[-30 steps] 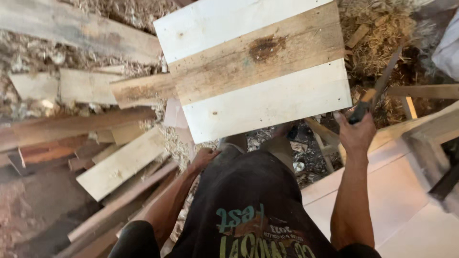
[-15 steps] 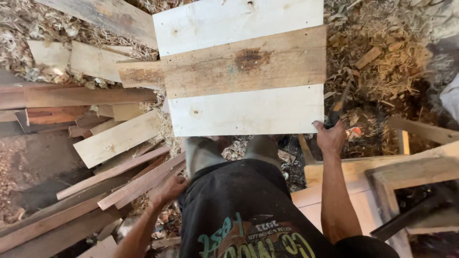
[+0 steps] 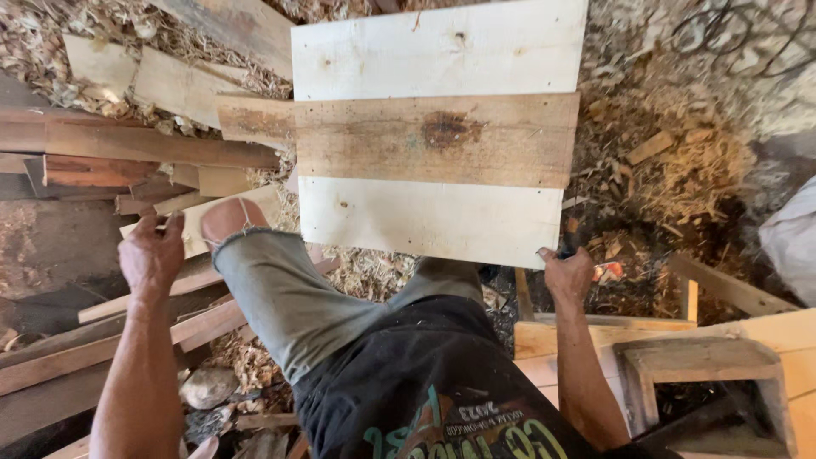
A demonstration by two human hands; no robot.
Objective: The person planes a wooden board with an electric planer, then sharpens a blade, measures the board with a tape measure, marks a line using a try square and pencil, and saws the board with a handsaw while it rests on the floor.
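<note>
Seemingly, right hand [image 3: 568, 274] grips panel [image 3: 433, 136] corner.

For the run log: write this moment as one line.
left hand: open, over planks | right hand: at panel corner, fingers closed on a dark object | knee raised

The right hand [image 3: 568, 274] closes on a dark object [image 3: 567, 246] — only a tip shows above the fingers [image 3: 548, 255], too small to identify. Beyond those fingers, the board panel [image 3: 433, 136] runs off the top edge. The left hand [image 3: 153, 251] — its palm is unseen.
</note>
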